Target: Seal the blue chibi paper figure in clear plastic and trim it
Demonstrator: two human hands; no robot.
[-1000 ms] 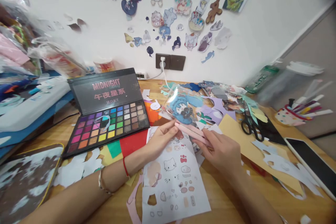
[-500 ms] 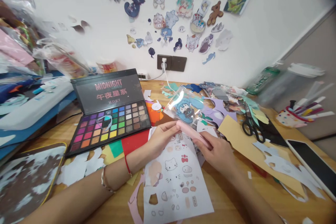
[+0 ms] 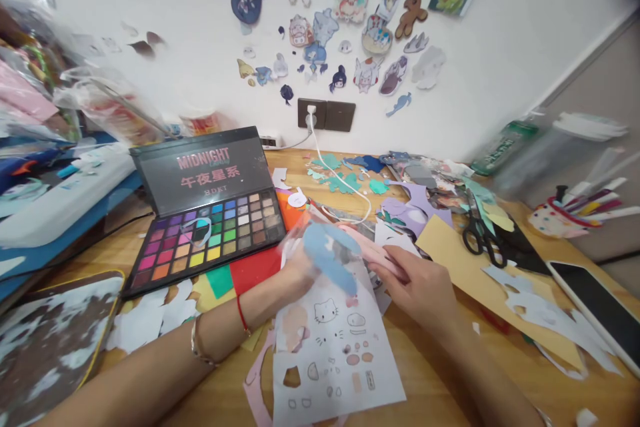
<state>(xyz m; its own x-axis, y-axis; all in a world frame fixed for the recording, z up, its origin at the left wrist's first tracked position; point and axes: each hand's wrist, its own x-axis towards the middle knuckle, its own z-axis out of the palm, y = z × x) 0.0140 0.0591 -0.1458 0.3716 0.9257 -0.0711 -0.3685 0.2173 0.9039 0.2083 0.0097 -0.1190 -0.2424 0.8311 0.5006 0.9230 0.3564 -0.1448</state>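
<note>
Head view, hands at work above a printed sheet (image 3: pixel 350 403), which I take as landmark from my remote post. The left hand (image 3: pixel 299 272) is over the sheet's far left edge; a clear pouch (image 3: pixel 293 237) with a blue character cutout (image 3: pixel 330 250) overlaps its fingers, so I cannot tell whether they pinch or lie spread. The cutout, blurred, is above the far part of the sheet and covers some of its print. My view shows the right hand (image 3: pixel 417 283) beside the sheet's far right edge, thumb and fingers pinching a slim pink tool (image 3: pixel 377 255), which points toward the cutout; whether the two touch is unclear. Left of the sheet: red paper (image 3: pixel 255 272) and, beyond it, an open color palette (image 3: pixel 235 230). Right of the sheet: tan card (image 3: pixel 470 287), then black scissors (image 3: pixel 483 237), and, well apart, a phone (image 3: pixel 593 307). Beyond the sheet: a white cable (image 3: pixel 370 203) and purple offcuts (image 3: pixel 420 203). Against its near left side: a pink offcut (image 3: pixel 253 383).
</note>
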